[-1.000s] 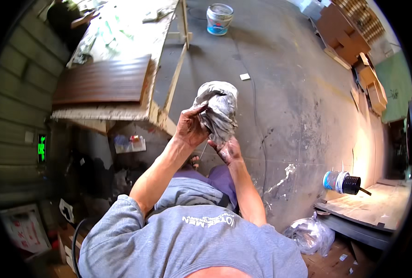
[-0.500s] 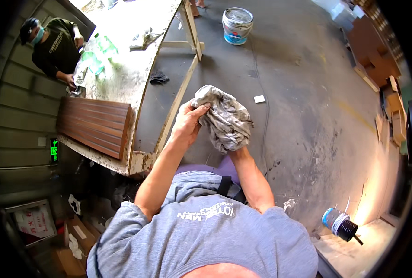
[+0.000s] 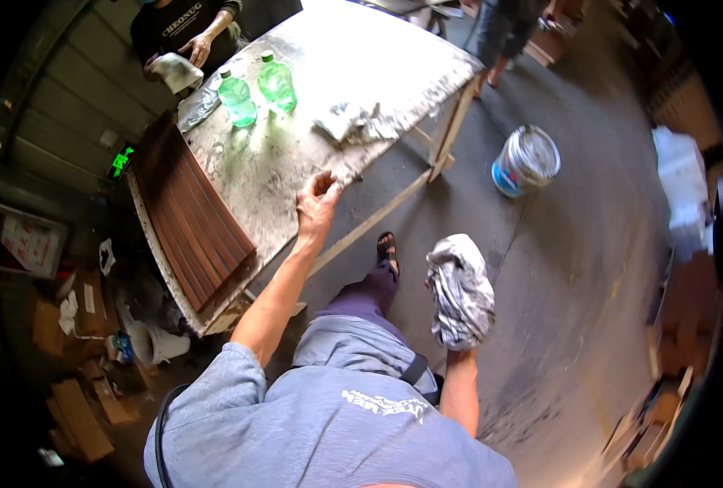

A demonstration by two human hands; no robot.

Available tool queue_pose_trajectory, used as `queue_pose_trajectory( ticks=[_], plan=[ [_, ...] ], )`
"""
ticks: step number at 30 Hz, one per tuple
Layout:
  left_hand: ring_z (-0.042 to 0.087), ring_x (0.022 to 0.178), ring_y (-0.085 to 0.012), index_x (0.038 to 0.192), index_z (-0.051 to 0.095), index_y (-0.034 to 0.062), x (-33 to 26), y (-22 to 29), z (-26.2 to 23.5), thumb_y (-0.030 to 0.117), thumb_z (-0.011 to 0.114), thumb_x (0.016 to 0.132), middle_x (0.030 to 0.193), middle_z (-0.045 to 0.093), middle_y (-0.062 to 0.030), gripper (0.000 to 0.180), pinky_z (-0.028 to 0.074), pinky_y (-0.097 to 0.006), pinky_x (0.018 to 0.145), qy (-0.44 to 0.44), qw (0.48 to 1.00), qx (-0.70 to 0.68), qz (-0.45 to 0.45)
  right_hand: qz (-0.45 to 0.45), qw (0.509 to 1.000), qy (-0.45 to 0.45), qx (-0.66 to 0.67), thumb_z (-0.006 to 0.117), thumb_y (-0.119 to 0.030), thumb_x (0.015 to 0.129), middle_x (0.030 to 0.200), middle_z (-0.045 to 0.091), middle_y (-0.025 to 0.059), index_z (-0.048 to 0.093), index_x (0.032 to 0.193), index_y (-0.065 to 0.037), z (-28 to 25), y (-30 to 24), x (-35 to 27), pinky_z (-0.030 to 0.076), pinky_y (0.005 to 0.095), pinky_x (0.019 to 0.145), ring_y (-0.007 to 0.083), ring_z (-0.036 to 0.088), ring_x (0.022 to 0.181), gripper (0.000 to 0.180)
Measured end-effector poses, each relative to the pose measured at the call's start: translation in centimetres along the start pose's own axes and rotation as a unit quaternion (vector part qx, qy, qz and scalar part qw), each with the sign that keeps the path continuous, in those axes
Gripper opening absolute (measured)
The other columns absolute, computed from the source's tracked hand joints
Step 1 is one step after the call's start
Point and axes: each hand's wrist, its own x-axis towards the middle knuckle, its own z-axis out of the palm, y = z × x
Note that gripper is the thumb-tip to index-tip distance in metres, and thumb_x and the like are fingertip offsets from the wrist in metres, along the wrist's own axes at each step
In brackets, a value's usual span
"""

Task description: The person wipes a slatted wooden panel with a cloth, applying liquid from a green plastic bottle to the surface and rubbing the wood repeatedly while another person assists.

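Note:
A crumpled grey-and-white rag (image 3: 463, 293), smudged dark, hangs over my right hand (image 3: 460, 358). The rag hides nearly all of that hand's fingers, which grip it out over the floor. My left hand (image 3: 317, 203) is beside the near edge of the paint-stained table (image 3: 272, 175), fingers loosely curled and apart, holding nothing. Whether it touches the edge I cannot tell. A brown slatted wood panel (image 3: 190, 220) lies at the table's left end. Farther along the edge is another crumpled cloth (image 3: 349, 122).
Two green-tinted bottles (image 3: 255, 89) stand on the table. Across it, a co-worker (image 3: 190, 32) holds a pale cloth. A white bucket (image 3: 526, 160) is on the floor to the right. Cardboard pieces (image 3: 80, 415) and a white bin (image 3: 158, 343) sit lower left. Another person (image 3: 504, 37) is at the far end.
My left hand has let go of the rag and moved toward the table edge. The rag is now in my right hand, farther right. The view has turned and come closer to the table.

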Motion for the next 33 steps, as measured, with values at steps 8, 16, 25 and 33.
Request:
queue_pose_trajectory(
  ticks=[8,16,25,33],
  plan=[
    [0.038,0.134,-0.0426,0.147,0.031,0.0,20.0,-4.3,5.5,0.056,0.071,0.076,0.144,0.041,-0.0267,0.098,0.026,-0.053,0.115,0.093,0.954,0.286,-0.015,0.119,0.981,-0.038,-0.147,0.059,-0.008,0.094,0.105,0.067,0.0102,0.059,0.119,-0.001,3.9,-4.9,15.3,0.058,0.031,0.073,0.0183,0.066,0.085,0.027],
    [0.065,0.07,-0.0331,0.1,0.06,-0.0029,21.5,-5.8,3.9,0.02,0.063,0.075,0.078,0.064,-0.023,0.034,0.055,-0.046,0.063,0.141,0.938,0.313,0.039,0.089,0.973,-0.207,-0.046,0.046,-0.019,0.102,0.116,0.062,0.0156,0.055,0.124,0.001,7.8,-2.7,30.9,0.055,0.0334,0.084,0.0259,0.064,0.099,0.031],
    [0.058,0.102,-0.0342,0.118,0.059,-0.004,11.0,-6.6,-7.7,0.028,0.075,0.077,0.112,0.058,-0.0242,0.054,0.05,-0.046,0.083,0.336,0.876,0.339,-0.073,0.009,0.919,-0.337,-0.203,0.054,-0.009,0.098,0.112,0.063,0.0082,0.053,0.127,0.002,13.9,0.6,41.7,0.05,0.0275,0.086,0.0163,0.061,0.097,0.03],
    [0.062,0.07,-0.0175,0.099,0.066,-0.0029,8.0,-0.6,-2.1,0.013,0.064,0.086,0.085,0.065,-0.01,0.021,0.051,-0.031,0.065,0.464,0.868,0.169,-0.056,0.055,0.883,-0.436,-0.162,0.063,-0.014,0.095,0.101,0.065,0.0038,0.058,0.124,-0.002,17.7,1.7,46.8,0.051,0.0248,0.068,0.0109,0.06,0.077,0.032]
  ],
)
